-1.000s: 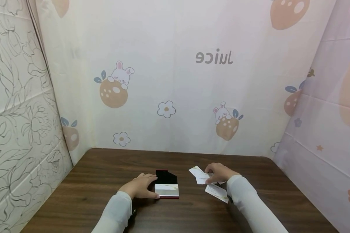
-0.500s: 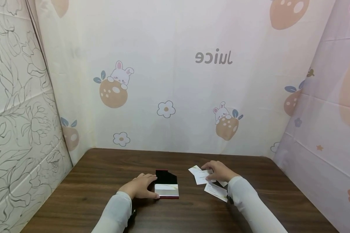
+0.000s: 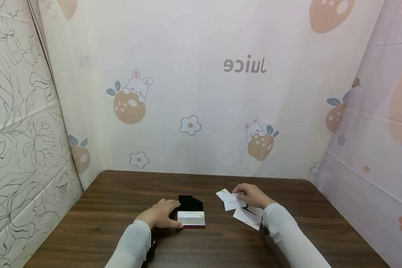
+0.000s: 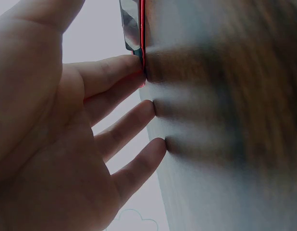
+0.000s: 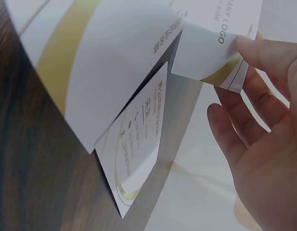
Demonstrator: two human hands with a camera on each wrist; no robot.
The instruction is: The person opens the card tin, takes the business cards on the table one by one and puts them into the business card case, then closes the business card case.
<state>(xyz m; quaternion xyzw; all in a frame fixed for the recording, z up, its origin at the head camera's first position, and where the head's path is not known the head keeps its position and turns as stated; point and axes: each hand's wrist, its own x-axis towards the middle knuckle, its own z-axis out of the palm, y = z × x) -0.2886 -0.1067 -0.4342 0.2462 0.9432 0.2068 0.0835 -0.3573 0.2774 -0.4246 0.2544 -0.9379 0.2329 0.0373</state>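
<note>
On the table, one card case with one stack is touched by the spread left grip, perhaps so that sliding is prevented; at right, at least four loose cards are counted, one card pinched near its edge by the right grip, probably for easier handling

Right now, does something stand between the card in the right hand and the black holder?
Nothing visible does: bare table lies between the held card and the holder. A loose card shows at the held card's far left; the left hand is at the holder's opposite side.
</note>
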